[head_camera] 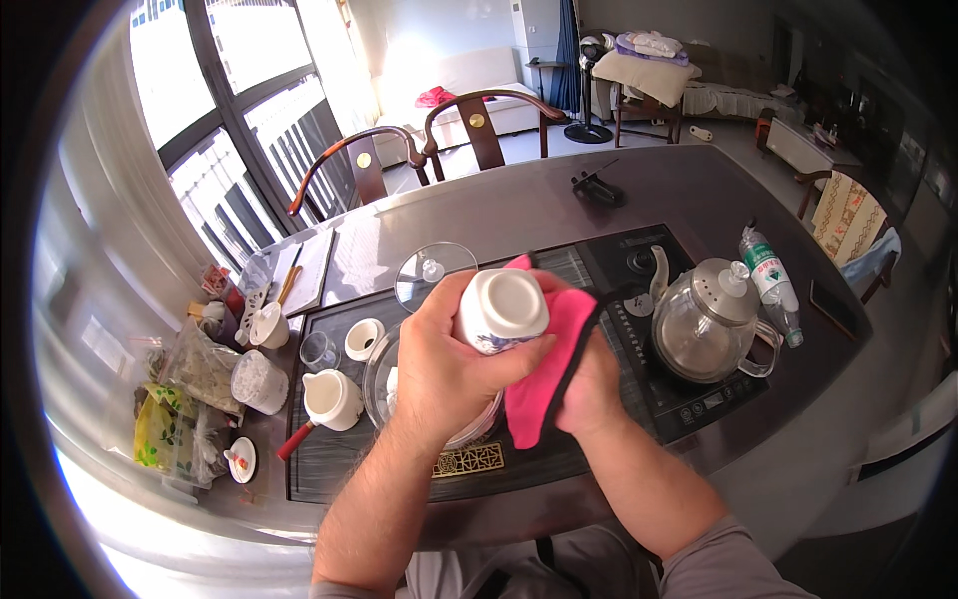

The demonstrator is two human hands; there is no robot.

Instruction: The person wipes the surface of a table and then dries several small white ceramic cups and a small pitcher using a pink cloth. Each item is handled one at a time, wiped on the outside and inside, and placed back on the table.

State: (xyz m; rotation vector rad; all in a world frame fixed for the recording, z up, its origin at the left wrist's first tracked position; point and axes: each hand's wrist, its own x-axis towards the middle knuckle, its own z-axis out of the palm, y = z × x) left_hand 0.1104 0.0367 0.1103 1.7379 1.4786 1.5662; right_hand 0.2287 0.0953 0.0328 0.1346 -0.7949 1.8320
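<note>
Gripped in my left hand (441, 374) is a white ceramic jar (503, 308) with blue decoration, its base turned up towards me. My right hand (591, 389) holds a pink cloth (550, 374) with black edging against the jar's right side; some of its fingers are hidden behind jar and cloth. Below the hands, a large glass bowl (373, 378) stands on the dark tea tray (337, 475), mostly covered by my left hand and forearm. A white side-handled teapot (333, 400) with a red handle and a small white pot (364, 339) are left of the bowl.
A glass kettle (703, 329) stands on the black induction hob (636, 299) at right, beside a lying plastic bottle (771, 281). A glass lid (435, 277) lies behind the bowl. Plastic bags (202, 367), a white tub (260, 382) and a small white lid (241, 459) crowd the left edge.
</note>
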